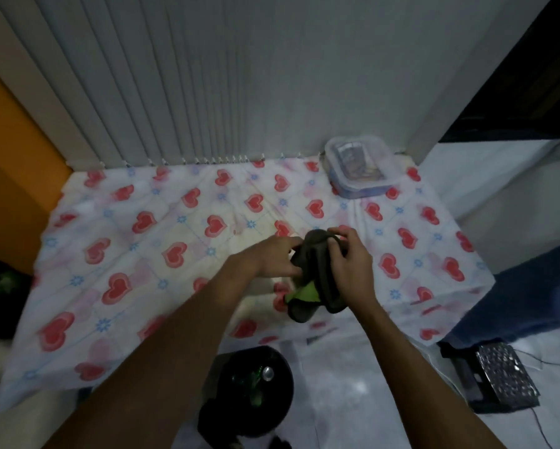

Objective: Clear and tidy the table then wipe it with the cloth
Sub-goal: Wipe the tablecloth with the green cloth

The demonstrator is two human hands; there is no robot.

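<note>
Dark grey cloth (317, 270) with a green patch showing, bunched up and held by both hands above the worktop (116, 228), near its front edge. Left hand (272, 257) pinches the cloth's left side with its fingers; right hand (350, 267) is wrapped round the right side, thumb and fingers closed on the fabric. Looks like it's being folded or gathered into a pad, but I can't tell which.

Progress, judging from the layout:
- Clearing looks mostly done. The heart-print tablecloth is bare to the left of the hands and in front of them.
- One item left on top: a clear lidded plastic container (358, 165), well beyond the right hand at the far right corner, against the wall. Contents too blurred to tell. It may be meant to stay there; can't say.
- Wiping: no sign it has started. The cloth isn't touching the surface.

Below the hands, on the floor, a black bin (249, 393) with something green and a shiny cap inside — probably where the cleared stuff went. Off to the right of the right forearm, also on the floor, a dark box-like thing with a perforated metal face (499, 377); not on the worktop, so not in scope.

Left to do: get the cloth flat in one hand, then wipe the whole top, working round or lifting the container.
</note>
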